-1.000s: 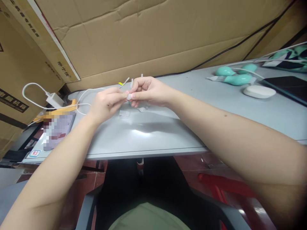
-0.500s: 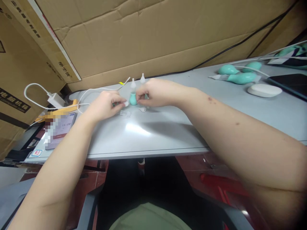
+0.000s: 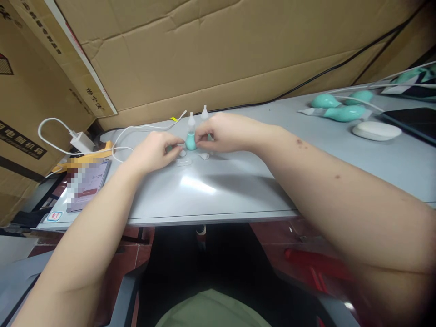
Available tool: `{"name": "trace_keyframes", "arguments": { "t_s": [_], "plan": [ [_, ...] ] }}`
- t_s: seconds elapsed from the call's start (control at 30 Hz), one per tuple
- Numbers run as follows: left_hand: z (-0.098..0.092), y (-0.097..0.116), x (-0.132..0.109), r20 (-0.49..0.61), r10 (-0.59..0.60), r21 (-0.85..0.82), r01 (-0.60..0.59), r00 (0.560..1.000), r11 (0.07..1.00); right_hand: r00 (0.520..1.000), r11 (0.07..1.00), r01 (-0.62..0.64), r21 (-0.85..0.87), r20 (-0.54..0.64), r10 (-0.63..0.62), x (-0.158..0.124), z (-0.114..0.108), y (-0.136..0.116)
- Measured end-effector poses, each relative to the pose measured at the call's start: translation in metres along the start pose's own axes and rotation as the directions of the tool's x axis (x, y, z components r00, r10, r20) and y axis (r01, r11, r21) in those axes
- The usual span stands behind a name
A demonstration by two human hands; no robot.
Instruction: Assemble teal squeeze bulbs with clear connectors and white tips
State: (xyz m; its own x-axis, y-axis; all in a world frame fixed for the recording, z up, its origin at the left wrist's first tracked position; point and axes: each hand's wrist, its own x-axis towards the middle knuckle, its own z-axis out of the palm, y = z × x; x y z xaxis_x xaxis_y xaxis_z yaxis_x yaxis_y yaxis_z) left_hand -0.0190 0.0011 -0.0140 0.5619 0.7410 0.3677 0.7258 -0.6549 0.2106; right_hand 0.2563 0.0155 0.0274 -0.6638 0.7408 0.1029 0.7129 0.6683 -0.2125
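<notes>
A small teal bulb with a clear pointed tip stands upright on the grey table. My right hand pinches it at the base from the right. A second clear tip shows just behind my right hand. My left hand rests on the table left of the bulb, its fingers curled round a small white piece. Small clear plastic pieces and a white cap lie on the table right below the hands.
A phone lies at the table's left. A white charger with cable and an orange object sit behind it. Teal bulbs, a white oval object and a dark tablet are at the far right. Cardboard lines the back.
Both hands came down from holding a small piece together in the air. The teal bulb now stands on the table, with my right hand at it and my left hand beside it.
</notes>
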Motion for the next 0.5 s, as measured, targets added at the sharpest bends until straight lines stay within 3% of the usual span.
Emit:
{"name": "trace_keyframes", "arguments": {
  "t_s": [0.37,0.5],
  "plan": [
    [-0.006,0.008,-0.002,-0.032,-0.029,-0.122,0.025,0.999,0.992,0.996,0.997,0.076,0.015,-0.041,-0.076,0.001,0.003,0.003],
    [-0.005,0.011,-0.003,0.058,0.018,-0.098,-0.012,0.998,0.995,0.999,0.999,0.039,-0.022,0.012,-0.038,-0.001,-0.001,0.019]
  ]
}}
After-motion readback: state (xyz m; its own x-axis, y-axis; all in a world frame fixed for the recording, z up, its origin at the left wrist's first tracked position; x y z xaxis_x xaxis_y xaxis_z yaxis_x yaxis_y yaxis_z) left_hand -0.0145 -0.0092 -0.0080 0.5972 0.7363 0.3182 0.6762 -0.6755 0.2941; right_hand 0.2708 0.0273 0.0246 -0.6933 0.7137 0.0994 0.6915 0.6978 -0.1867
